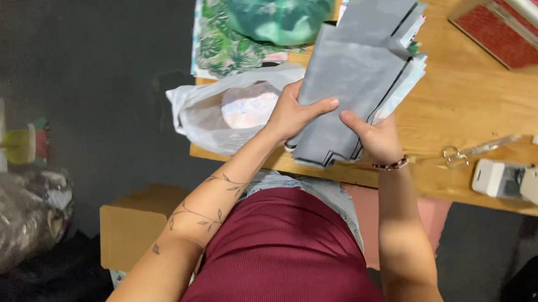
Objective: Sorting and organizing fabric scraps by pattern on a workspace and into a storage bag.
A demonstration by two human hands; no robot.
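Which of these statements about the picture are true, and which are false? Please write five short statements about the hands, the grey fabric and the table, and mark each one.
1. Both hands hold the stack of grey fabric pieces. True: the left hand and the right hand grip its near end.
2. The scissors are in the right hand. False: they lie on the wooden table.
3. A white plastic bag lies left of the stack. True.
4. The right wrist is bare. False: it wears a bracelet.
5. The green bag sits on the floor. False: it rests on leaf-print fabric on the table.
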